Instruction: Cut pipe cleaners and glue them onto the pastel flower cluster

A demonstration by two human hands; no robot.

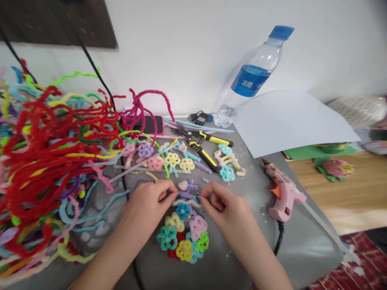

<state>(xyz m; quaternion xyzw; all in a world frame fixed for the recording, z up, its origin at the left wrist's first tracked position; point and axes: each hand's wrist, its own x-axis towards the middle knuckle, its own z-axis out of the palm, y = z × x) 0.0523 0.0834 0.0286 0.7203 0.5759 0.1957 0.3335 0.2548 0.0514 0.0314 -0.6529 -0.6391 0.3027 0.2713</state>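
Observation:
Between my two hands runs a short purple pipe cleaner (187, 195). My left hand (152, 199) pinches its left end with thumb and forefinger, and my right hand (225, 205) pinches its right end. Just above lies a small purple pipe cleaner piece with a cream heart (183, 185). Directly below the fingers sits a cluster of pipe cleaner flowers, among them a blue flower (183, 210), a teal flower (167, 237), a yellow flower (184, 250) and a lilac flower (198, 227). Fingertips partly cover the pipe cleaner's ends.
A big tangle of pipe cleaners (60, 161) fills the left side. Beyond my hands lie yellow-black pliers (208, 149), loose flowers (172, 160) and a phone (149, 125). Rightward are a water bottle (254, 76), white paper (293, 121) and a pink glue gun (284, 193) with its cord.

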